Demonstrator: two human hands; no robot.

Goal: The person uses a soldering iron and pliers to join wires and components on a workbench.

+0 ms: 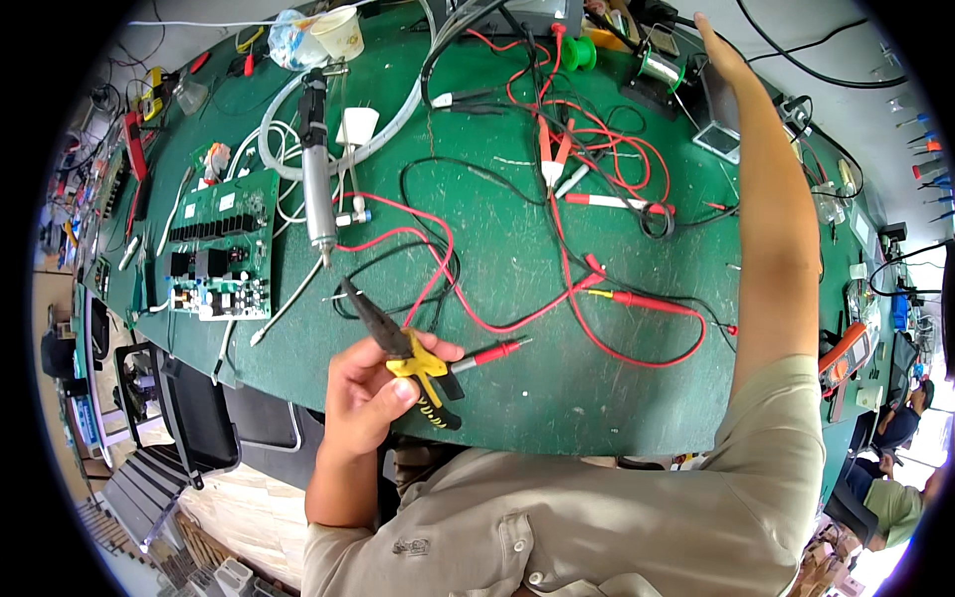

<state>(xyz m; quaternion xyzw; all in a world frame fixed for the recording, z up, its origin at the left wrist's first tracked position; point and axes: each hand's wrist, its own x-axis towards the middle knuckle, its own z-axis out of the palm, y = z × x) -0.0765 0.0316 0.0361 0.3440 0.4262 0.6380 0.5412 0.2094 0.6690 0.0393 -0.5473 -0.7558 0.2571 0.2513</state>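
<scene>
In my left hand [368, 393], closed round the yellow-and-black handles, are long-nose pliers [416, 363]. Their dark jaws point up and away over the table, and a tiny metal piece shows beside the tip, too small to name. Just right of this hand, a red test probe [494, 353] lies with its metal tip bare. My right arm stretches to the far right, where my right hand [724, 58] is seen edge-on with an extended finger; its other fingers are hidden. Near it are a solder wire spool [659, 72] on a stand and a dark metal box [718, 124].
On the green table [497, 408], a green circuit board [224, 249] lies left of a silver-and-black electric screwdriver [316, 169]. Red and black test leads [637, 149] tangle across the middle. An orange multimeter [844, 350] is beyond my right arm. A black chair [189, 408] stands at the left.
</scene>
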